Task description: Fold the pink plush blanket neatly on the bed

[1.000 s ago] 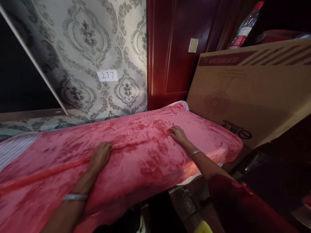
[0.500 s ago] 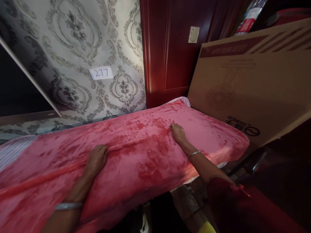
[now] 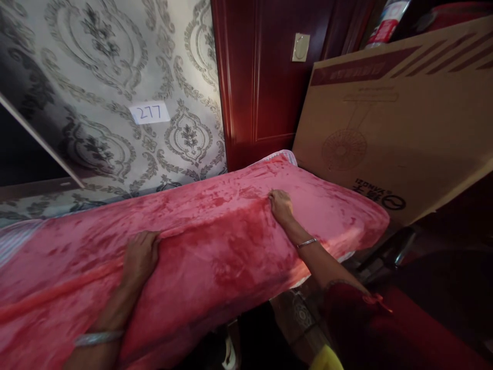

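Note:
A pink-red plush blanket [image 3: 215,257] lies spread over a long raised surface, with a ridge of fabric running between my hands. My left hand [image 3: 140,257] is closed on the blanket left of the middle, fingertips curled over the ridge. Farther right, my right hand [image 3: 281,206] pinches the blanket too, and the cloth stands up in a taut fold from it. Striped pale cloth [image 3: 19,239] shows under the blanket at the left end and at the far right corner.
A large cardboard box [image 3: 358,118] leans at the right, with a plastic bottle [image 3: 387,23] behind its top edge. A patterned wall carries a paper label [image 3: 149,112]. Beside it is a dark red wooden panel [image 3: 262,77]. Something yellow [image 3: 326,358] shows low down.
The fold between my hands has risen and become straighter and sharper. Both hands keep their grip on the blanket. The view has shifted slightly.

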Demonstrator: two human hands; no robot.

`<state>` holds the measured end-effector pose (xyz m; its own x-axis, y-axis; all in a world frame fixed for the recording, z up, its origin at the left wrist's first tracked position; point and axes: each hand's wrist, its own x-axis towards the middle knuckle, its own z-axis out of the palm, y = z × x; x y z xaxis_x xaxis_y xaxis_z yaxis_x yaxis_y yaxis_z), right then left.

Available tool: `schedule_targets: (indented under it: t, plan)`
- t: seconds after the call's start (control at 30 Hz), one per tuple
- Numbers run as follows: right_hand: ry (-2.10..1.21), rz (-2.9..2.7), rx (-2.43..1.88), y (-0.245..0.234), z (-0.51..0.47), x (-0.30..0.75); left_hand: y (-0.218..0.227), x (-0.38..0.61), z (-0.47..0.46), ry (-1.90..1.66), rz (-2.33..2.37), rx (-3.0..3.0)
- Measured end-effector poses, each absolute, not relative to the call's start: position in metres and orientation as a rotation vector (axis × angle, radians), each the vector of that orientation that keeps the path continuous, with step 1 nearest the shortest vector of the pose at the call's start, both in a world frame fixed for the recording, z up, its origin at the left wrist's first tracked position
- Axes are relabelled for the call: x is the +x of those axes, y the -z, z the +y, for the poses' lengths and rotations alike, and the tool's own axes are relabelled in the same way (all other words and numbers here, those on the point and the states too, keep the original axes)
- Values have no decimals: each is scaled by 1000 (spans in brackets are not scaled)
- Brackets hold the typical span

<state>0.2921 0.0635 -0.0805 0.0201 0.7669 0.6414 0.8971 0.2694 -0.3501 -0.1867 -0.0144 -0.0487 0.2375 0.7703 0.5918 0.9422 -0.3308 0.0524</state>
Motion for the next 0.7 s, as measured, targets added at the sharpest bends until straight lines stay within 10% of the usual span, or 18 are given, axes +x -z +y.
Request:
schedule_targets:
  t: [0.7]
  plan:
    - [40,-2137,-1379,87,59,303,49,-190,-14,686,-1734,-2205]
